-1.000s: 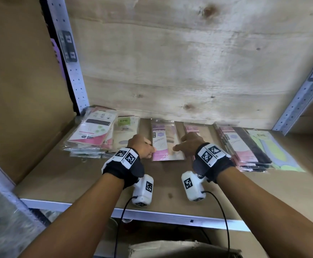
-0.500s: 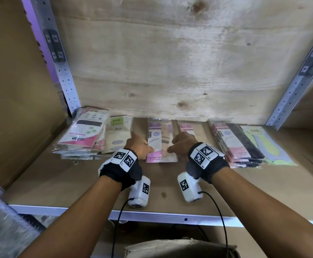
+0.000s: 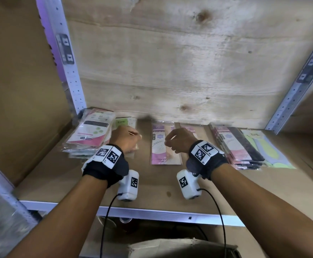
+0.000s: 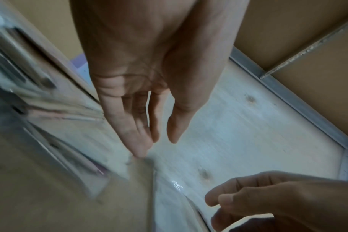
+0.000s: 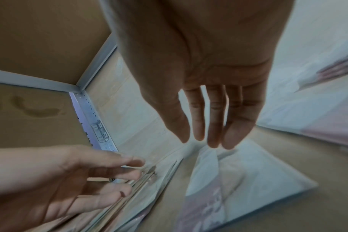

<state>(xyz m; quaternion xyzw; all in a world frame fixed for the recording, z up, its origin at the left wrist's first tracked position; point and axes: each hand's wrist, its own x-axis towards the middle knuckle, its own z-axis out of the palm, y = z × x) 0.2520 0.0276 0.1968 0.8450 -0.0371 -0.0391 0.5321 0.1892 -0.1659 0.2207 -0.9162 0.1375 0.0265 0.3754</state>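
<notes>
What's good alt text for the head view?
Two bare hands reach onto a wooden shelf of flat packets. The left hand is over a green-labelled packet beside a pink stack; the right hand, open, hovers by a pink packet.

Three letters that looked like "EME" stood on the green label of the beige packet (image 3: 123, 122). The same letters headed the pink packet (image 3: 158, 148) mid-shelf and the yellow-green packet (image 3: 263, 148) far right. The right wristband (image 3: 205, 152) bore square code markers tagged "R1" and "R2". The finer print was too blurred to read.
</notes>
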